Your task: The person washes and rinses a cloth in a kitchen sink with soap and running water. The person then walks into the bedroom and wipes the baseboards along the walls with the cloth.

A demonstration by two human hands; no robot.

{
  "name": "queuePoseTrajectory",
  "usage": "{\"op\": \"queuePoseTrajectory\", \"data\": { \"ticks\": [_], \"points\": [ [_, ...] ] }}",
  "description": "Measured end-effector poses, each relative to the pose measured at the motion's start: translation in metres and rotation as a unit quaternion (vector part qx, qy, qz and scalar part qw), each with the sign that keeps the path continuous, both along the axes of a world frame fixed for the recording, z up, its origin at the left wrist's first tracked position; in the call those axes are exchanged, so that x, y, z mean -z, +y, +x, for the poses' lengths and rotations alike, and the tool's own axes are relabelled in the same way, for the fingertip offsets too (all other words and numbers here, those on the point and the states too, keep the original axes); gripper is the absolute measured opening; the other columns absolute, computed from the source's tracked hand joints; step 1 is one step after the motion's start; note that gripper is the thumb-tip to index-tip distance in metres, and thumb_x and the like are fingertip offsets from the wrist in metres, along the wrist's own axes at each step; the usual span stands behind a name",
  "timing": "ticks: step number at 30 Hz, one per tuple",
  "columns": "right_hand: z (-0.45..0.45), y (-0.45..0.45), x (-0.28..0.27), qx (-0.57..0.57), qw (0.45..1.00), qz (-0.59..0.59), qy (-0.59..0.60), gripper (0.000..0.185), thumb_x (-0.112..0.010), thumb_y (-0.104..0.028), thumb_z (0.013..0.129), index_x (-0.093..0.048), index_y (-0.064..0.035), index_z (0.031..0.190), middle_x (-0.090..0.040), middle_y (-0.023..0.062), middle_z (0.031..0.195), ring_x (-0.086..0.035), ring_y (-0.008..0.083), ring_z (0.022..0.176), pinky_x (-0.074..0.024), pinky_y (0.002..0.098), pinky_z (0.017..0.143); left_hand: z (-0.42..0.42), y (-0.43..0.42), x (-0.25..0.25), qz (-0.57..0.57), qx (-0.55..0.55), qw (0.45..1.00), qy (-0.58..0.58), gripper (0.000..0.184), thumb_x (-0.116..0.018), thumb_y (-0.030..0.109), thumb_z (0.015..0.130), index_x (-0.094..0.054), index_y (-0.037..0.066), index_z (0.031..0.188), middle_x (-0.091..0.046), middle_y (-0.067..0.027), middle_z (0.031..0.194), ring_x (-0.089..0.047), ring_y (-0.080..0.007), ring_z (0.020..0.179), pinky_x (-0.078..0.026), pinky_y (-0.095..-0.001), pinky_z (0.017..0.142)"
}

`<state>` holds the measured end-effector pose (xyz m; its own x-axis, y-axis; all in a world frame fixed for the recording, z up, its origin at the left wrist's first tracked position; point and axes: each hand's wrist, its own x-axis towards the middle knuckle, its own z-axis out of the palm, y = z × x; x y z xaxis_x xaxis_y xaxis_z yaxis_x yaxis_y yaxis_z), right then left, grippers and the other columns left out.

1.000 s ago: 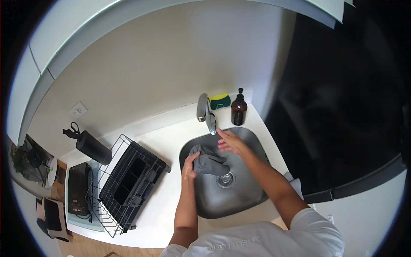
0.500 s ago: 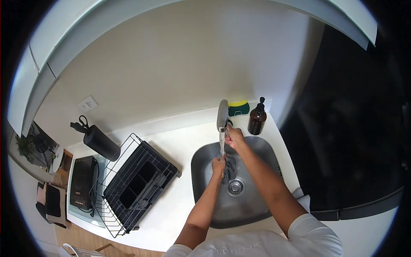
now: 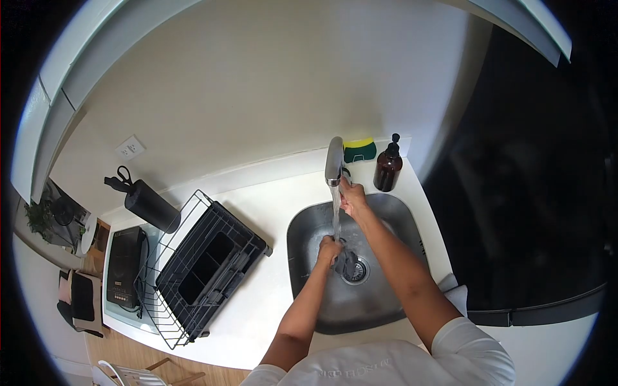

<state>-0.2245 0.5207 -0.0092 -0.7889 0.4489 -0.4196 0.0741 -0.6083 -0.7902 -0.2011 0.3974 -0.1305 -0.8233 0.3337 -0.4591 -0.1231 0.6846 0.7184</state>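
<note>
Left hand (image 3: 329, 249): fingers curled around a grey cloth (image 3: 347, 262), which hangs inside the sink (image 3: 360, 312), at the drain's edge, beside that grip. Running water (image 3: 336, 215) falls onto this grip. Beyond it, the right hand (image 3: 353, 198) is at the faucet (image 3: 334, 157); its closure cannot be determined. Past the right hand: soap bottle (image 3: 387, 170), sponge (image 3: 359, 151).

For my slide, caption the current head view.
Left hand holding gray cloth in metal sink, right hand at running faucet.

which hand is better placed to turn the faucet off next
Probably the right hand: it is up beside the faucet, while the left hand holds the gray cloth lower, in the sink.
</note>
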Motion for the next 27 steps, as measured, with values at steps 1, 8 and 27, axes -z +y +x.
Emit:
{"op": "queuePoseTrajectory", "data": {
  "ticks": [1,8,27],
  "points": [
    [0.001,0.000,-0.001,0.002,1.000,0.001,-0.004,0.030,-0.059,-0.029,0.080,-0.049,-0.0007,0.077,-0.053,0.0067,0.064,-0.040,0.0081,0.039,-0.0232,0.0201,0.028,-0.007,0.002,0.022,0.015,-0.020,1.000,-0.004,0.032,-0.056,0.016,0.068,-0.057,-0.007,0.091,-0.058,-0.0260,0.092,-0.058,-0.0337,0.090,-0.046,-0.0362,0.071],
    [-0.008,0.006,0.023,0.015,0.999,0.004,0.028,0.034,-0.059,-0.032,0.080,-0.049,0.0003,0.081,-0.054,0.0073,0.065,-0.038,0.0075,0.037,-0.0237,0.0176,0.028,0.005,0.004,-0.021,0.045,-0.072,0.996,0.003,0.030,-0.060,0.013,0.067,-0.057,-0.008,0.089,-0.058,-0.0264,0.093,-0.059,-0.0335,0.086,-0.046,-0.0360,0.066],
    [0.088,-0.099,0.082,-0.018,0.829,0.558,0.035,0.023,-0.061,-0.022,0.064,-0.056,-0.0001,0.071,-0.058,0.0194,0.076,-0.057,0.0331,0.074,-0.0445,0.0353,0.067,0.018,-0.014,-0.004,0.250,-0.373,0.846,-0.287,0.045,-0.057,0.031,0.078,-0.050,-0.002,0.108,-0.052,-0.0134,0.106,-0.052,-0.0189,0.090,-0.044,-0.0379,0.069]
  ]
}}
